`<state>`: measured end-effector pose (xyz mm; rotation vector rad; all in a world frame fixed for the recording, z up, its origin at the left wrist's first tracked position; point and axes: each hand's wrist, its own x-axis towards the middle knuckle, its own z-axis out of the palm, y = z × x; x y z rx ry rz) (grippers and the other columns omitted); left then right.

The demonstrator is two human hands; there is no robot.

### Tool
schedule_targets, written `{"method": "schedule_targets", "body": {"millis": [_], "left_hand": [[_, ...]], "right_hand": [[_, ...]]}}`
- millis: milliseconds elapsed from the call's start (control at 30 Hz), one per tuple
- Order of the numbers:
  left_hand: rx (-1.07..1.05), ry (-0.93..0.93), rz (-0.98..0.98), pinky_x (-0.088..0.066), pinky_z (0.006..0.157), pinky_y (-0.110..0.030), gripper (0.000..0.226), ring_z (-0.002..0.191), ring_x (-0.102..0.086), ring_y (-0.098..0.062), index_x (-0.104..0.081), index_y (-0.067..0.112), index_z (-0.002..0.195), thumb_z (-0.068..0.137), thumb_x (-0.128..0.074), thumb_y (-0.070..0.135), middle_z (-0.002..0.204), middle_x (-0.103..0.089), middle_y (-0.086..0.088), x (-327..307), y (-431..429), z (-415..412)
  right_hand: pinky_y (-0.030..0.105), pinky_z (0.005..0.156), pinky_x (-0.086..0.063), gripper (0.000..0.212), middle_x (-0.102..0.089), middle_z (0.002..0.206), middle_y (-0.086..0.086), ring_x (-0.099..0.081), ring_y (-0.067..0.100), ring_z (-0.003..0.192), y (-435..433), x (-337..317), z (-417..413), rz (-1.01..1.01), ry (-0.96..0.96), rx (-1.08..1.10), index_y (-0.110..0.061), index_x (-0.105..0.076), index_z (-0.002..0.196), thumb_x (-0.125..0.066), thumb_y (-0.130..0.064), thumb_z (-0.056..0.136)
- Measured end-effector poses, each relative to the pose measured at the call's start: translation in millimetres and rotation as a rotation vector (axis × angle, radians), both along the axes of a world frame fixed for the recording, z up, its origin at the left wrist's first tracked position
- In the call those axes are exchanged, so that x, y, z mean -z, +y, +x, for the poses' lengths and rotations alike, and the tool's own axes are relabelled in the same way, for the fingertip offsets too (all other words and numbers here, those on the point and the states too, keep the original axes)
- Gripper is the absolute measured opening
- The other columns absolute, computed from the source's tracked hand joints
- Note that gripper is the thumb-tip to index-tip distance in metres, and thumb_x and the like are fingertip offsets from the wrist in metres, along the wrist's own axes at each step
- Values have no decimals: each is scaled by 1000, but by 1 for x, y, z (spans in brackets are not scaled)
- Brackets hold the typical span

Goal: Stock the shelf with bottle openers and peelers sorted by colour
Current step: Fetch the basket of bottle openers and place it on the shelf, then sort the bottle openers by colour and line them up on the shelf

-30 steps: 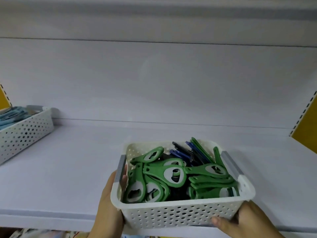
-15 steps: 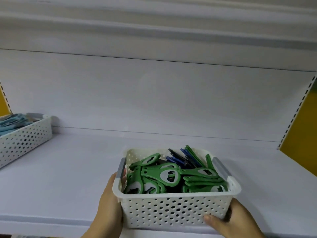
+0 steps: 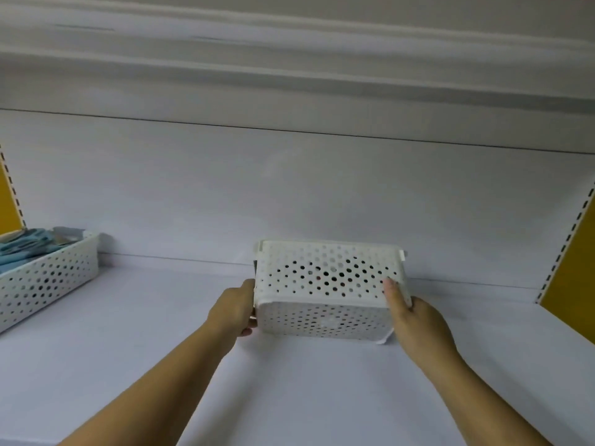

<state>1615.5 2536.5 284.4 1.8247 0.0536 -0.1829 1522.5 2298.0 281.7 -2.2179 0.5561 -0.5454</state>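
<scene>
Head view: white perforated plastic basket tipped away over white shelf, prob to dump it
Fingers: our left hand and right hand grip its ends

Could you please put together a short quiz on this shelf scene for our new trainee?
1. True or false: the left hand and the right hand both hold the white perforated basket.
2. At which part of the shelf does the second basket stand? A) left end B) right end C) middle
3. Fill in: the items in the second basket are light ____.
Key: 1 true; 2 A; 3 blue.
</scene>
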Motion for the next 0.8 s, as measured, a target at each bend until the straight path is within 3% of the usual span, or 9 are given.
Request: {"method": "schedule_targets", "body": {"millis": [100, 167, 267, 367, 500, 600, 667, 733, 800], "left_hand": [[-33, -145, 162, -51, 72, -37, 55, 77, -64, -26, -62, 3, 79, 82, -25, 44, 81, -69, -9, 27, -2, 7], [-27, -207, 252, -42, 63, -32, 42, 68, -55, -20, -56, 8, 72, 73, -26, 36, 77, -64, -7, 41, -2, 5], [26, -192, 201, -47, 69, -27, 32, 81, -60, -8, -66, 27, 90, 72, -40, 28, 88, -69, 11, 45, 1, 4], [102, -160, 180, -53, 83, -36, 34, 87, -66, -5, -65, 38, 101, 70, -60, 24, 90, -71, 18, 50, 6, 8], [151, -203, 225, -54, 83, -38, 47, 86, -66, -2, -58, 41, 108, 62, -64, 42, 96, -70, 19, 55, 6, 12], [142, -261, 129, -55, 83, -37, 29, 80, -69, -4, -66, 32, 104, 77, -73, 35, 93, -73, 16, 57, 4, 12], [113, -314, 93, -55, 74, -32, 19, 70, -68, -2, -68, 27, 102, 83, -69, 26, 92, -73, 11, 57, 1, 10], [58, -371, 82, -47, 59, -25, 15, 58, -60, -5, -67, 25, 99, 84, -67, 29, 89, -70, 8, 57, -1, 7], [-22, -419, 90, -42, 58, -25, 23, 64, -59, -13, -66, 24, 93, 79, -70, 42, 85, -67, 4, 58, 0, 3]], "right_hand": [[30, 56, -47, 79, -62, 73, 4, -58, 19, 66, -8, 4, 21, -101, -26, 66, -10, -60, 78, -15, -74, 74], [31, 56, -44, 77, -59, 70, 6, -57, 22, 66, -9, 15, 31, -92, -100, 107, -8, -55, 76, -19, -75, 77], [33, 60, -43, 58, -57, 72, 6, -57, 29, 73, -5, 36, 43, 131, -303, 114, -9, -48, 79, -37, -65, 88], [31, 66, -46, 31, -56, 91, 1, -53, 8, 77, -4, 47, 46, 372, -317, -41, -18, -42, 104, -40, -46, 92], [24, 84, -44, 53, -59, 112, -16, -56, 1, 101, -15, 53, 46, 414, -190, -315, -33, -43, 121, -54, -53, 74], [18, 78, -45, 46, -64, 108, -19, -58, -1, 100, -15, 57, 45, 398, -237, -310, -37, -53, 110, -61, -53, 67], [25, 78, -49, 42, -66, 102, -17, -62, 4, 96, -15, 57, 45, 395, -273, -242, -37, -57, 101, -61, -57, 64], [32, 76, -54, 35, -68, 92, -14, -65, 8, 88, -14, 53, 42, 327, -292, -139, -34, -61, 89, -64, -60, 66], [33, 70, -56, 23, -69, 79, -13, -67, 10, 78, -16, 48, 35, 237, -307, -57, -31, -63, 76, -66, -54, 74]]}}
